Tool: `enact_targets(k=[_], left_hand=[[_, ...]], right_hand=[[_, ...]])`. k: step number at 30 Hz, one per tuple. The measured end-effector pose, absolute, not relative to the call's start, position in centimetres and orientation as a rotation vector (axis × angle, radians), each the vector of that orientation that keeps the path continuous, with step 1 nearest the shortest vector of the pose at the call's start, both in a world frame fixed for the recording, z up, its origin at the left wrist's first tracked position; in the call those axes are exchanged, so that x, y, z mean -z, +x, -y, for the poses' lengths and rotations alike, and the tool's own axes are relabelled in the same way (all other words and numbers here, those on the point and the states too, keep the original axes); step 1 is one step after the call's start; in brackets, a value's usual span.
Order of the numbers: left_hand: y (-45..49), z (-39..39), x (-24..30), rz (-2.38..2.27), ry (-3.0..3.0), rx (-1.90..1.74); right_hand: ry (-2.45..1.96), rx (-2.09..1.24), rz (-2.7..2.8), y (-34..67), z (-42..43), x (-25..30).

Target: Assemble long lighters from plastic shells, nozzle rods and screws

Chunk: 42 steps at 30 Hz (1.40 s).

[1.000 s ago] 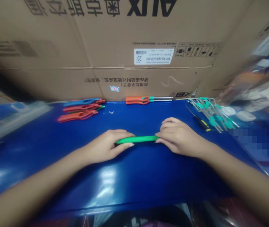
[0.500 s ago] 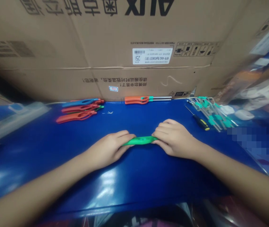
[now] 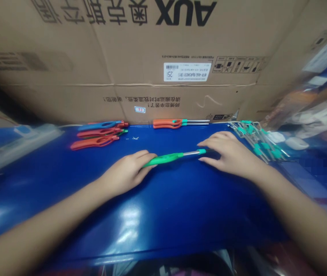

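Observation:
My left hand (image 3: 130, 168) is closed round the left end of a green lighter handle (image 3: 165, 159). From the handle's right end a thin metal rod (image 3: 190, 153) sticks out, with a teal collar (image 3: 201, 151) farther along it. Beyond the collar a dark stretch runs in between the fingers of my right hand (image 3: 223, 153). There the thumb and fingertips are spread apart on either side of the collar, with visible gaps. Whether the palm touches the rod is hidden.
Orange lighters (image 3: 166, 123) lie at the back of the blue table (image 3: 163, 214), before a large cardboard box (image 3: 123, 69). Red lighter handles (image 3: 94, 142) and a blue one (image 3: 100, 125) lie left. Metal rods with teal pieces (image 3: 258, 140) are heaped right, beside white pieces (image 3: 297, 143).
My right hand has moved right, off the green handle's end, and its fingers have spread. The metal rod and teal collar now show. My left hand keeps its hold, shifted slightly left.

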<state>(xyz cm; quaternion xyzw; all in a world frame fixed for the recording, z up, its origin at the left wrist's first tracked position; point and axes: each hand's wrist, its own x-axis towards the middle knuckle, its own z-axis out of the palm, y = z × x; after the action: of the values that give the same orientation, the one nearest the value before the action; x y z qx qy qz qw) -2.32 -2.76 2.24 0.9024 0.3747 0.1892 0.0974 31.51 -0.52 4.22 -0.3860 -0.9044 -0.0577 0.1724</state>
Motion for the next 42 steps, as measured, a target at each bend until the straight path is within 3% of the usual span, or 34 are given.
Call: enact_targets(k=[11, 18, 25, 35, 42], left_hand=[[-3.0, 2.6, -2.5, -1.095, 2.783, -0.503], [-3.0, 2.5, -2.5, -1.073, 2.791, -0.517], [-2.3, 3.3, -2.0, -1.014, 2.716, -0.509], [-0.8, 4.7, -2.4, -0.965, 2.249, -0.522], [-0.6, 5.3, -2.2, -0.902, 2.463, -0.523]], right_hand=[[-0.991, -0.116, 2.725, 31.7, 0.0, -3.6], [-1.058, -0.073, 2.611, 31.7, 0.3, -4.0], [-0.844, -0.02, 2.687, 29.6, 1.3, -3.5], [-0.663, 0.167, 2.607, 28.1, 2.9, -2.7], [-0.696, 0.107, 2.701, 28.0, 3.0, -2.0]])
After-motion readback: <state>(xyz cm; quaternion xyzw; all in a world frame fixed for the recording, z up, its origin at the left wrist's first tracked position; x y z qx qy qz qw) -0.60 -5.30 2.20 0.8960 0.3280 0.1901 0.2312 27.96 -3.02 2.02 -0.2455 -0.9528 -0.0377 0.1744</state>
